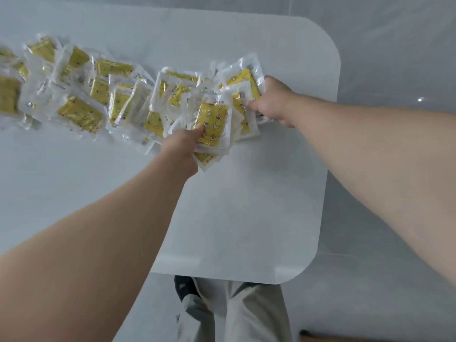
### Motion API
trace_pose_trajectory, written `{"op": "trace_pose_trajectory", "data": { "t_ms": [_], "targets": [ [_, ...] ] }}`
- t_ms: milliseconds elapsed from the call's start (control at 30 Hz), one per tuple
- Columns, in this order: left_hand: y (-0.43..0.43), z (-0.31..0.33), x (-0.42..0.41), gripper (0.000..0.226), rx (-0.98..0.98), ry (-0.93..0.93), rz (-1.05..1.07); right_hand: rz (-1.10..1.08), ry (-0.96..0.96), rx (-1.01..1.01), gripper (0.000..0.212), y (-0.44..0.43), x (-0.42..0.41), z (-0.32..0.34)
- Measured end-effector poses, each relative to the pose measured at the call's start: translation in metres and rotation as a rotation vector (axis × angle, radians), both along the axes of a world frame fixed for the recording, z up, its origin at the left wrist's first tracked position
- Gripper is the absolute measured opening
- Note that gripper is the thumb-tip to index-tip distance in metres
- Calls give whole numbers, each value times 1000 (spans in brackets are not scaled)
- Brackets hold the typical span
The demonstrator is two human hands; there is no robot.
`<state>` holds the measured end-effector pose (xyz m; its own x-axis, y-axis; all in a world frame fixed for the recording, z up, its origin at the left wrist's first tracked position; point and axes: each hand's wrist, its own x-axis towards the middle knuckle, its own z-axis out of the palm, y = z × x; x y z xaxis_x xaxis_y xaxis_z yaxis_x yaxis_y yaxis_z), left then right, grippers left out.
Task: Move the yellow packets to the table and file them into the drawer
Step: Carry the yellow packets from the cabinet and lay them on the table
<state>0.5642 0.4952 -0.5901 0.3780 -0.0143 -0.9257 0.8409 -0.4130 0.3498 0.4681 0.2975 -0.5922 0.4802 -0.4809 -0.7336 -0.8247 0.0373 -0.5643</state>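
The yellow packets lay in a loose, overlapping band across the white table, from its left side almost to its right edge. Your left hand pinched a small stack of them, thumb on top. Your right hand curled its fingers on the packets at the band's right end. Your pale trousers showed below the table's near edge.

Forearms bare. Below the table's near edge, creased light grey trousers and, towards its left, a dark shoe.
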Motion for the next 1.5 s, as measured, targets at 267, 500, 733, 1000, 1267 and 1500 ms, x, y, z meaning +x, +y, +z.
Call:
{"op": "trace_pose_trajectory", "data": {
  "t_ms": [267,500,733,1000,1267,1500],
  "targets": [
    [-26,-13,-12,61,255,-401,-184,251,192,-289,82,-16,17,-32],
    [-47,-27,-20,106,511,-498,-434,291,368,-592,87,-7,11,-44],
    [-30,19,-28,119,561,-445,-473,295,374,-569,83,8,-15,-15],
    [30,128,-55,78,469,-416,-360,427,207,-524,56,57,-66,89],
    [99,217,-151,50,269,-267,-68,536,180,-479,53,138,-134,171],
    [127,303,-247,36,127,-219,111,677,115,-519,48,149,-208,255]
  ]
}}
